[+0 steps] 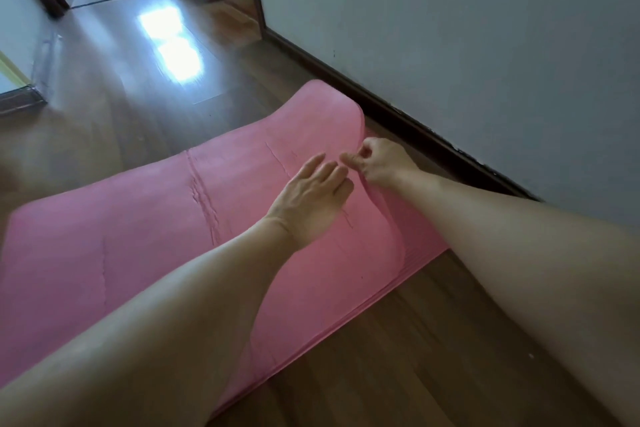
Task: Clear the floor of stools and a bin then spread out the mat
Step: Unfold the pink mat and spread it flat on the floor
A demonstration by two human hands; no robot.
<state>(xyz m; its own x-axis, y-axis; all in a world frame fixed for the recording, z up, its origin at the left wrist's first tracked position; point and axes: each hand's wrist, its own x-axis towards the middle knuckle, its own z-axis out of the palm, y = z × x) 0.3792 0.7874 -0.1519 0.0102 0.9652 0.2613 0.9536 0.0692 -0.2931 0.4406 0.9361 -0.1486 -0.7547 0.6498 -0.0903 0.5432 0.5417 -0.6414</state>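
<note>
Pink mat on the wood floor, both hands at its folded edge

The mat (104, 236) lies on the floor (433, 340) beside the wall (485, 45), one flap still doubled over. The right hand (377, 163) pinches that flap's edge, and the left hand (311, 198) sits just beside it, fingers straight and close together.

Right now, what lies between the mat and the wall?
Between mat and wall: a narrow strip of wooden floor and the dark skirting board, in the head view.
</note>
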